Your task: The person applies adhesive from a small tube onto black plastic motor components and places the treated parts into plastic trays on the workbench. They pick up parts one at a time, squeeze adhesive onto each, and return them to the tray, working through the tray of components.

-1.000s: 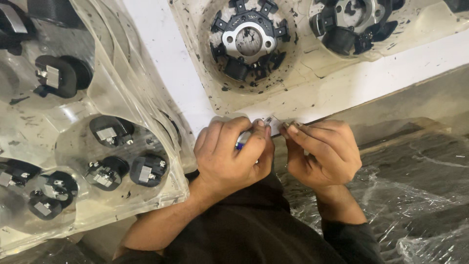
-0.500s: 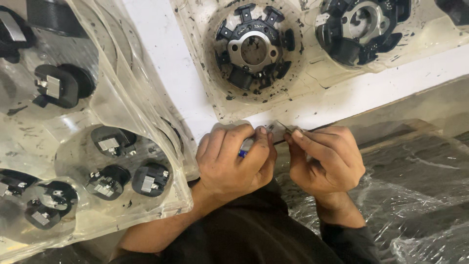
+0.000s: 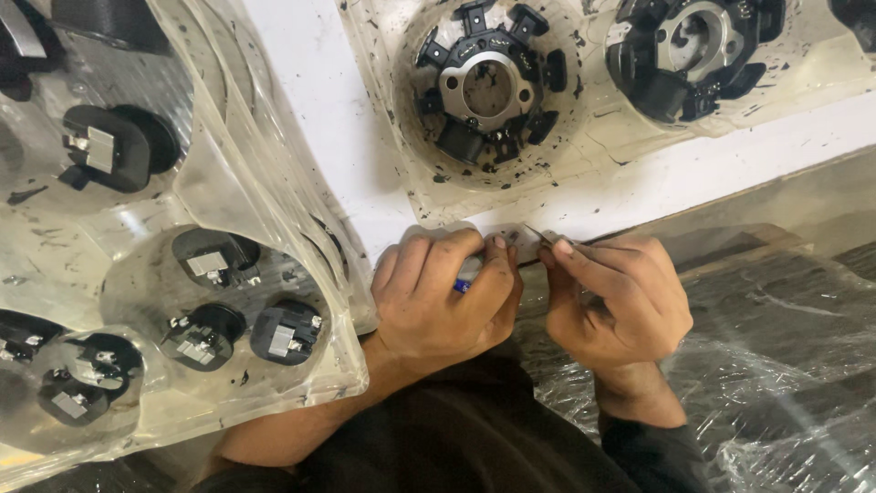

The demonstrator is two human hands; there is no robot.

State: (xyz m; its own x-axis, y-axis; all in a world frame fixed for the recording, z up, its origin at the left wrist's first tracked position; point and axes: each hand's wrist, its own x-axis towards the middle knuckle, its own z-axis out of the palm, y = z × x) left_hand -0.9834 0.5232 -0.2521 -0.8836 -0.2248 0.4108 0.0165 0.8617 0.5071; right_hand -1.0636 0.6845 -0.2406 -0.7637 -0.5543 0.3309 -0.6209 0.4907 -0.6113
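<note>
- Left hand [image 3: 444,297] and right hand [image 3: 616,306] side by side at the near edge of the white table [image 3: 310,110], pinching a small flat metal piece [image 3: 529,239] between them.
- Left of the hands: clear moulded plastic tray [image 3: 228,183] holding black coil parts [image 3: 287,330].
- Behind the hands: second clear plastic tray [image 3: 392,55] holding a round black-and-metal stator ring [image 3: 488,91].
- Right of and below the hands: crinkled clear plastic sheet [image 3: 785,365].

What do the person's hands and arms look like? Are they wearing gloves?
No gloves: the left hand and right hand are bare, with dark grime on the fingers. The left forearm is uncovered; a dark sleeve covers the right arm to the wrist.
</note>
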